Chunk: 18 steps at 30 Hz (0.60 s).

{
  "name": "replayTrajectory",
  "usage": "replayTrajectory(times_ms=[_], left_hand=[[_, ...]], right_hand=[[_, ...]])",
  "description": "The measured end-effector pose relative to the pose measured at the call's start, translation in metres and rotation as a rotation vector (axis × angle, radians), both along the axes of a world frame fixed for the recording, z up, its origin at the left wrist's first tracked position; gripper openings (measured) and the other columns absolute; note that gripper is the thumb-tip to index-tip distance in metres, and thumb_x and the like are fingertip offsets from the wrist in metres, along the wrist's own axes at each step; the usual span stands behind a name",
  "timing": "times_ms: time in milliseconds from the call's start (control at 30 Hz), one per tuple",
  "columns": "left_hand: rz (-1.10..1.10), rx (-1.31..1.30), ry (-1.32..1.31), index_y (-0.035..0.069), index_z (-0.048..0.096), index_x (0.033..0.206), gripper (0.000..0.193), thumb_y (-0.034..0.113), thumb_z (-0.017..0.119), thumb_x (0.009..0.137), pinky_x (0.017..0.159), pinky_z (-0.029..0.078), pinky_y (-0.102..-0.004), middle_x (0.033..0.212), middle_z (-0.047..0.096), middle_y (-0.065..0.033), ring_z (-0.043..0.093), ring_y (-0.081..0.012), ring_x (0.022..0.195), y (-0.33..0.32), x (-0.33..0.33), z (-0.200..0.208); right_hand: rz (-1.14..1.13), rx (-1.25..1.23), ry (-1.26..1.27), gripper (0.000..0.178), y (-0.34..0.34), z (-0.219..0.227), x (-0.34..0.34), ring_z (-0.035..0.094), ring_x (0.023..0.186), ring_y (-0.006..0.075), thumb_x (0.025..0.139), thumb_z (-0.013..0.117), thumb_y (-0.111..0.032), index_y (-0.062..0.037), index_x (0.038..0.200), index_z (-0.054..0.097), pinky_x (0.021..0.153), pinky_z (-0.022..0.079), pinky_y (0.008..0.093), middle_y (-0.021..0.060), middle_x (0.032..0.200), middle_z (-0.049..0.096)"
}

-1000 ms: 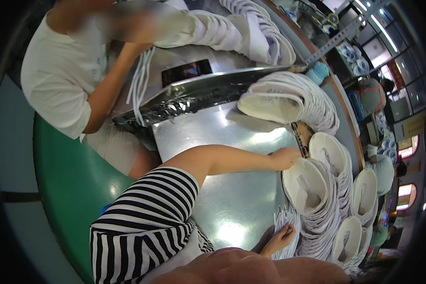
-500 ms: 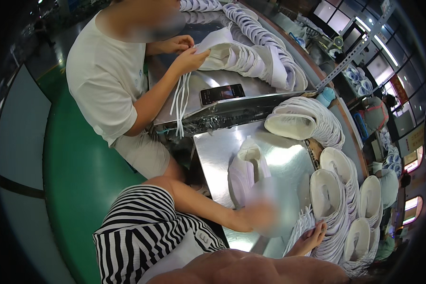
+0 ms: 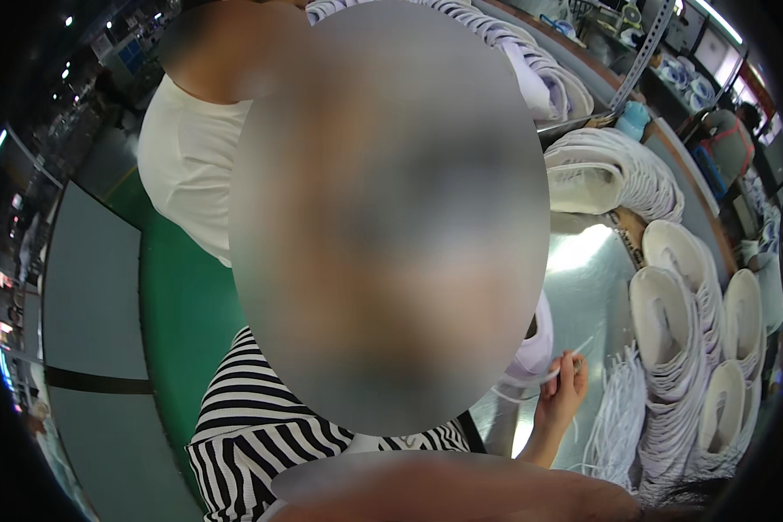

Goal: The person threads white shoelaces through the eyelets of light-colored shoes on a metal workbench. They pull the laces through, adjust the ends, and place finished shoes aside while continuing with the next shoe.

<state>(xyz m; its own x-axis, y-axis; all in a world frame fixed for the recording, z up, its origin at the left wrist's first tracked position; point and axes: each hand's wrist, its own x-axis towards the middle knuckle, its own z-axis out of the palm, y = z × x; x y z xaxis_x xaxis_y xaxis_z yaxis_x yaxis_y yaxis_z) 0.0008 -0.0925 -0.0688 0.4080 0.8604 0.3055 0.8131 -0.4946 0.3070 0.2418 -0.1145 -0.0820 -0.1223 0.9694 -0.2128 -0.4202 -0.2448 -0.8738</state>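
My right hand point(image 3: 564, 387) is raised over the metal tabletop, its fingers pinched on a white shoelace point(image 3: 518, 398). The lace runs left toward a white shoe point(image 3: 538, 344), of which only a curved edge shows. A large blurred patch hides the rest of the shoe. My left hand cannot be seen; the patch covers the middle of the view. To the right of my right hand lies a loose bundle of white laces point(image 3: 616, 422) on the metal table point(image 3: 574, 313).
Nested rows of white shoe uppers point(image 3: 665, 335) line the table's right side, with another curved stack point(image 3: 622, 178) behind. A co-worker in a white shirt point(image 3: 187, 165) sits at the far left. A grey panel point(image 3: 91, 287) stands beside the green floor point(image 3: 183, 331).
My right hand has left the lace bundle, rising with a lace in its fingers. The view has shifted, and a large blurred patch now covers the middle, hiding my left hand.
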Motion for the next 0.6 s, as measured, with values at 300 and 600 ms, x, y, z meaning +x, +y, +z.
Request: replayTrajectory(times_ms=[300,600], left_hand=[[-0.111,-1.299,-0.403,0.003,0.058,0.127,0.059,0.045,0.071,0.087,0.091,0.047,-0.0366,0.12,0.064,-0.012,0.06,-0.0225,0.108,0.048,-0.031,0.005],[-0.228,-1.485,-1.011,0.003,0.058,0.128,0.058,0.051,0.058,0.096,0.104,0.039,-0.0292,0.122,0.063,-0.0075,0.055,-0.0186,0.113,0.04,0.008,-0.009]], right_hand=[[0.044,0.054,-0.208,0.007,0.014,-0.028,-0.031,0.034,0.049,0.0001,0.098,0.059,-0.012,-0.0063,0.094,0.057,0.043,0.021,0.0193,-0.0002,0.08,0.06],[-0.161,0.219,-0.245,0.006,0.017,-0.034,-0.032,0.05,0.073,0.0072,0.096,0.06,-0.007,-0.0014,0.097,0.06,0.068,0.038,0.02,0.002,0.084,0.059]])
